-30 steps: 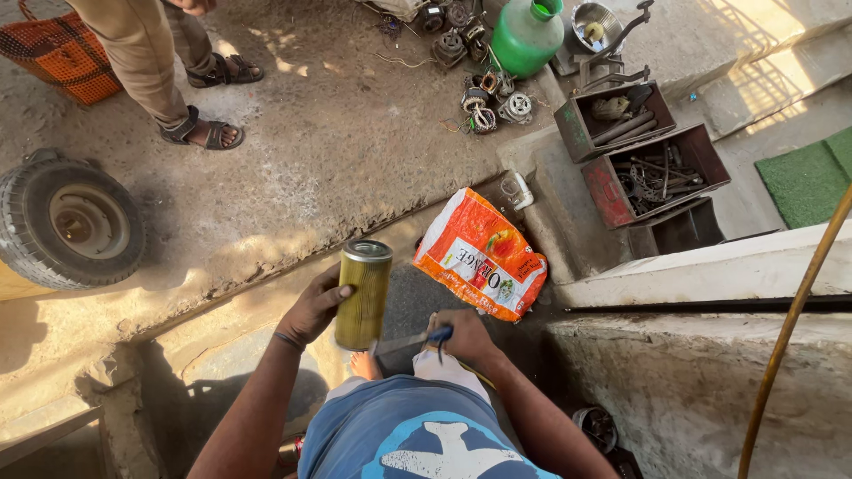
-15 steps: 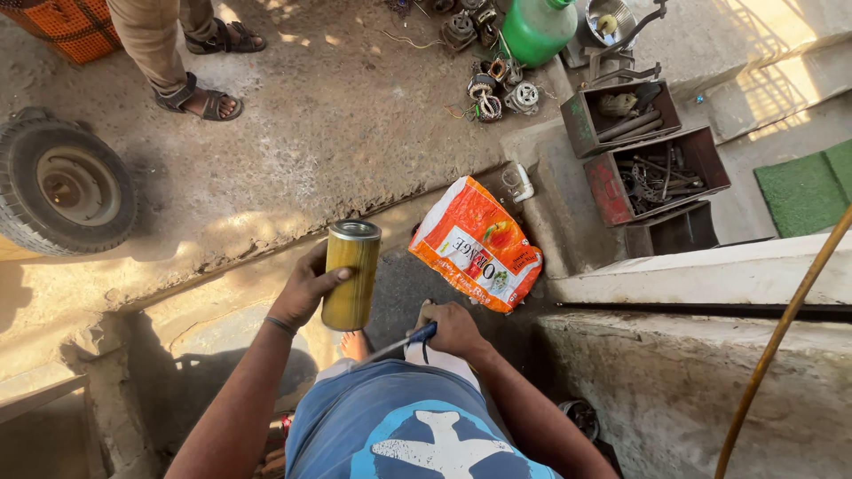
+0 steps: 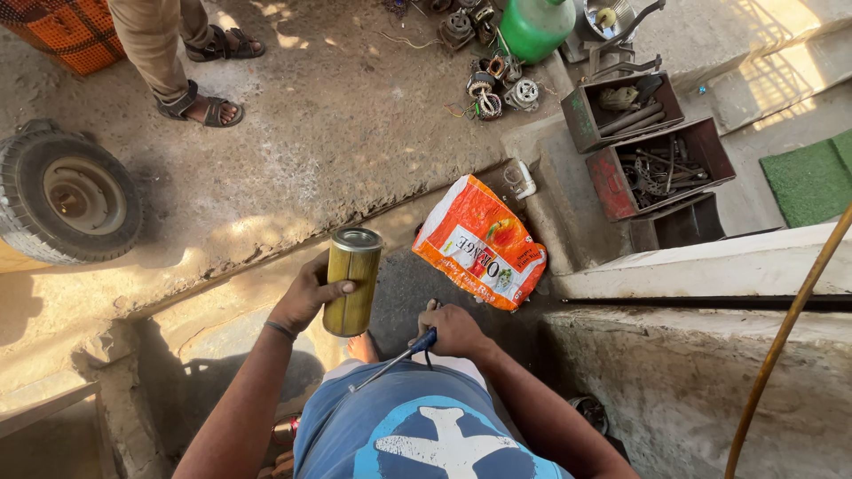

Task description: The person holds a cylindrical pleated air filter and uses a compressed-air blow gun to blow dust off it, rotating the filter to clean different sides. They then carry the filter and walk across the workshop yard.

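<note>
Left hand [image 3: 306,293] grips yellow cylindrical filter [image 3: 352,281], upright, above the concrete ledge edge. Right hand [image 3: 454,328] closed around blue-handled tool [image 3: 395,359], shaft angled toward torso. Orange bag [image 3: 479,241] lies just beside, right.

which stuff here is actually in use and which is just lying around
In use:
left hand gripping the yellow cylindrical filter
right hand holding the blue-handled tool

Lying about:
orange printed bag
tyre
two metal toolboxes
green jug
</note>
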A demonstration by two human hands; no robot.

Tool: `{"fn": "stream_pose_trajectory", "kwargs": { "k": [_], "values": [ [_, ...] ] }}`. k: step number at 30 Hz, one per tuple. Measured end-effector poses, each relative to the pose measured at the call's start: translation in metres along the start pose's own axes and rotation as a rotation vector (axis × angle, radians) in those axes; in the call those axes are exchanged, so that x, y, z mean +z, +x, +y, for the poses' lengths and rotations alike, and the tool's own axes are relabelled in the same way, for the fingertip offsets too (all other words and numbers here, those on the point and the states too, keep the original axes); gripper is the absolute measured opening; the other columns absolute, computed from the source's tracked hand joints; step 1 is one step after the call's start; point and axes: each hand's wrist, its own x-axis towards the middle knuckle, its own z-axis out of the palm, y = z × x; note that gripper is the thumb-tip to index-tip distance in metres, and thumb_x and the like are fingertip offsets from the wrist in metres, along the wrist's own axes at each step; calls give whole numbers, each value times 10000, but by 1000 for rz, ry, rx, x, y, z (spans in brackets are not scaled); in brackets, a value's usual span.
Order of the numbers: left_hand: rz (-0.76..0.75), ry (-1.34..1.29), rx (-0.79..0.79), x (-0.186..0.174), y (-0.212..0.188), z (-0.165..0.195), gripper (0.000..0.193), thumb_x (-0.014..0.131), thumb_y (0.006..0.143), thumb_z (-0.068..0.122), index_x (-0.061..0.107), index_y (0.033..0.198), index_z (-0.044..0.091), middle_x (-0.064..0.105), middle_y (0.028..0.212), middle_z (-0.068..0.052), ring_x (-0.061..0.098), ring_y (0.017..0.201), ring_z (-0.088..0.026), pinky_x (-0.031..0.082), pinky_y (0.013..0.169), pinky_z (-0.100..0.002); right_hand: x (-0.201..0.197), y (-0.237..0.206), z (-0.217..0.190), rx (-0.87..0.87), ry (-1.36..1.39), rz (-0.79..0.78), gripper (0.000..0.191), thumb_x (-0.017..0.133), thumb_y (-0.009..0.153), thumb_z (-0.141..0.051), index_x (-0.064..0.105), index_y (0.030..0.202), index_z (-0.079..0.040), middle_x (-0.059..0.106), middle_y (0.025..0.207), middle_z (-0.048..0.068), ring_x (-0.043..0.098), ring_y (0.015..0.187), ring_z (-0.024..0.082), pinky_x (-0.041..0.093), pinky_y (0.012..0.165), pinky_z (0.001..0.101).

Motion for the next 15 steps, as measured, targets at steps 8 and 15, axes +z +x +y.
{"fn": "stream_pose_trajectory", "kwargs": {
  "k": [8,15],
  "values": [
    [45,-95,-43,-5,3,2,935,876,717,345,471,1492,13,657,1336,-155,632,1234,-276,522,1056,-416,9,2,15,-32,36,-8,293,887,763,-266,669,747,-71,681,696,135,676,663,317,503,611,417],
    [79,4,-32,-7,3,0,895,870,720,362,531,1447,-37,701,1261,-189,664,1183,-298,550,1027,-437,10,3,13,17,32,4,186,864,751,-190,706,757,-92,728,719,102,715,706,270,541,659,384]
  ]
}}
